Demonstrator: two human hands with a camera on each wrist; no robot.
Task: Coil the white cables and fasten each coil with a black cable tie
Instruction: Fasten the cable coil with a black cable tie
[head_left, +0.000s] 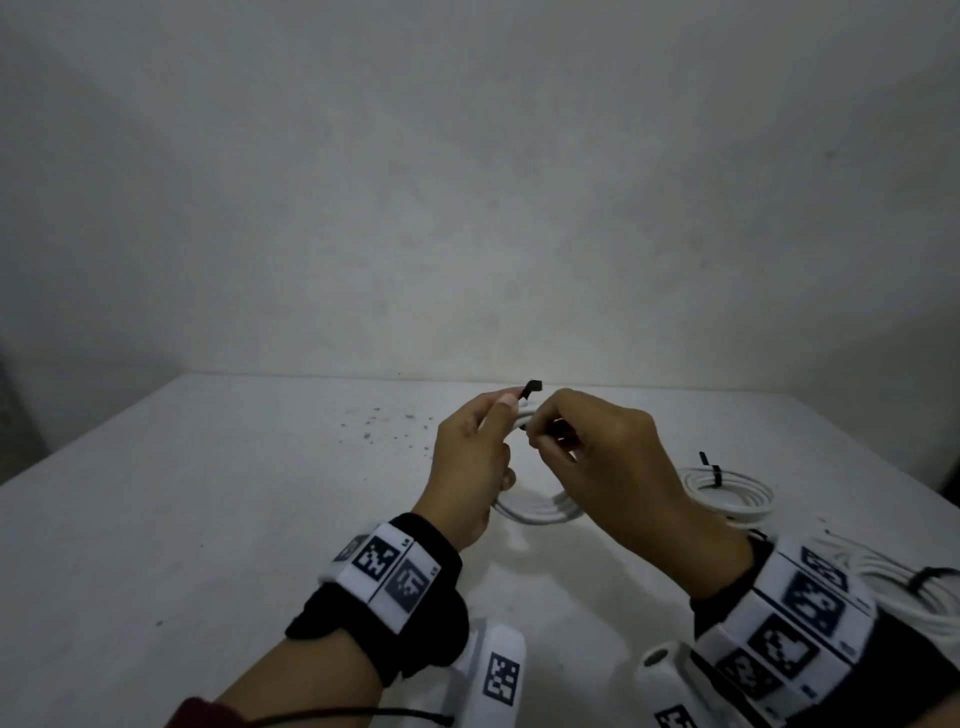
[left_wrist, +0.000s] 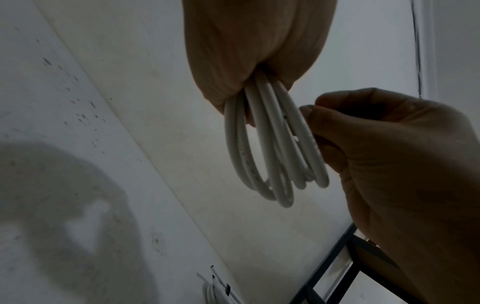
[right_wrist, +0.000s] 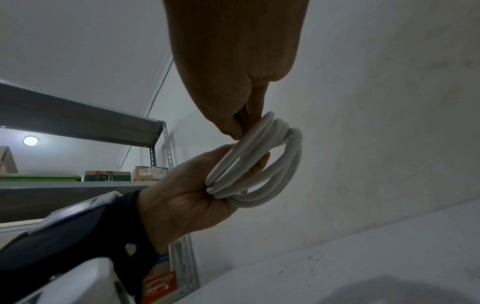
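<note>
Now the left hand (head_left: 470, 457) grips the white coil (head_left: 540, 506) above the table (head_left: 208, 493), thumb and forefinger pinching the black cable tie (head_left: 531, 388) upright at its top, while the right hand (head_left: 597, 452), just beside, pinches the tie's lower end.

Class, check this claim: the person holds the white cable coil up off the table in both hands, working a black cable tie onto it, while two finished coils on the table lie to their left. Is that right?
One detail is wrong: the finished coils lie to the person's right. The head view shows one tied coil beyond the right hand and a second tied coil beside the right wrist. The rest stands: the left hand and right hand hold the white cable coil up, with the black cable tie.
</note>
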